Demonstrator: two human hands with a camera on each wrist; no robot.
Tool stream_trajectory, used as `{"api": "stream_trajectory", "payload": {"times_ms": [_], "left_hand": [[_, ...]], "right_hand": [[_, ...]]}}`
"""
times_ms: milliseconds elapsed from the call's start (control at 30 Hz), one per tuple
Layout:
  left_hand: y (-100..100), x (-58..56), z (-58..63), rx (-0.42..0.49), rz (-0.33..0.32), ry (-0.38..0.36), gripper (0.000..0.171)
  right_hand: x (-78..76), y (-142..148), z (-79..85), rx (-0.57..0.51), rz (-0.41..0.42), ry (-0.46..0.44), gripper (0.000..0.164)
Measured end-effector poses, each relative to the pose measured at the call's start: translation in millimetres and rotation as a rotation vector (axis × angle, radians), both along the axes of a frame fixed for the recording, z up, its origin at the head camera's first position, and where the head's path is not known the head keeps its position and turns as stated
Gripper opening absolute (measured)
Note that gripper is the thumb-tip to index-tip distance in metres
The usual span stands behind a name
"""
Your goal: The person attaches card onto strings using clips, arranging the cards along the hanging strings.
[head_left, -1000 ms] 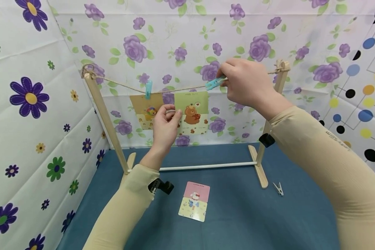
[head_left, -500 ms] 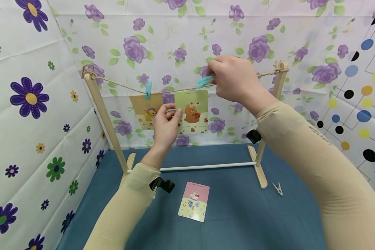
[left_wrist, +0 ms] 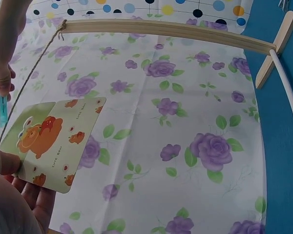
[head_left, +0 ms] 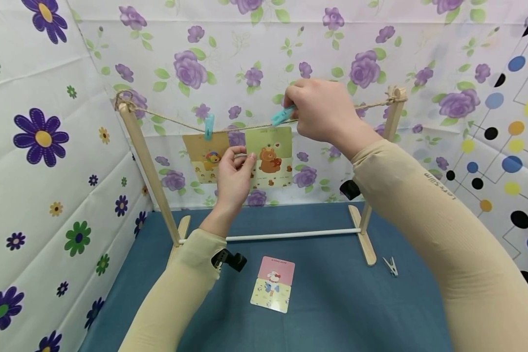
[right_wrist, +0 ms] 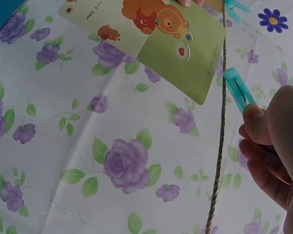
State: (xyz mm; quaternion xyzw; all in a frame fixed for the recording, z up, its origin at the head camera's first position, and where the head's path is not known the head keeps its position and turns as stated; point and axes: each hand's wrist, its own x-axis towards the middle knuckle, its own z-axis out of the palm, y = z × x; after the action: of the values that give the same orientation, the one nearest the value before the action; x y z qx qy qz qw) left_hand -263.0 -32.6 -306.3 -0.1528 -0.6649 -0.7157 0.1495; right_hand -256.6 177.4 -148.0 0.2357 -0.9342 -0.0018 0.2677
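Note:
My left hand (head_left: 235, 173) pinches the left edge of a green bear card (head_left: 270, 156), holding it upright with its top edge by the twine (head_left: 171, 119). In the right wrist view my right hand (right_wrist: 278, 141) pinches a turquoise clothespin (right_wrist: 238, 87) between thumb and fingers, its tip close to the twine. From the head, that clothespin (head_left: 282, 116) is just above the card's upper right corner, apart from the card. An orange-brown card (head_left: 204, 149) hangs from the line at the left under another turquoise clothespin (head_left: 209, 127).
A pink and yellow card (head_left: 273, 284) lies on the blue cloth (head_left: 334, 303). A pale clothespin (head_left: 390, 267) rests at the right, near the foot of the wooden stand (head_left: 363, 234). A white rod (head_left: 290, 235) joins the stand's two sides low down.
My right hand has moved left along the twine with the turquoise clothespin, closer to the bear card. The left hand and bear card have barely moved.

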Motion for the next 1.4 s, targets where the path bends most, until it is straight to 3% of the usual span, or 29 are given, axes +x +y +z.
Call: {"api": "stream_trajectory", "payload": {"times_ms": [600, 1400], "left_hand": [[0, 0.2, -4.9, 0.002, 0.011, -0.009, 0.013], [2, -2.0, -12.5, 0.004, 0.012, -0.022, 0.011]], "right_hand": [[-3.6, -17, 6.8, 0.070, -0.023, -0.071, 0.017], [-5.3, -22, 2.8, 0.149, -0.056, -0.132, 0.015]]}}
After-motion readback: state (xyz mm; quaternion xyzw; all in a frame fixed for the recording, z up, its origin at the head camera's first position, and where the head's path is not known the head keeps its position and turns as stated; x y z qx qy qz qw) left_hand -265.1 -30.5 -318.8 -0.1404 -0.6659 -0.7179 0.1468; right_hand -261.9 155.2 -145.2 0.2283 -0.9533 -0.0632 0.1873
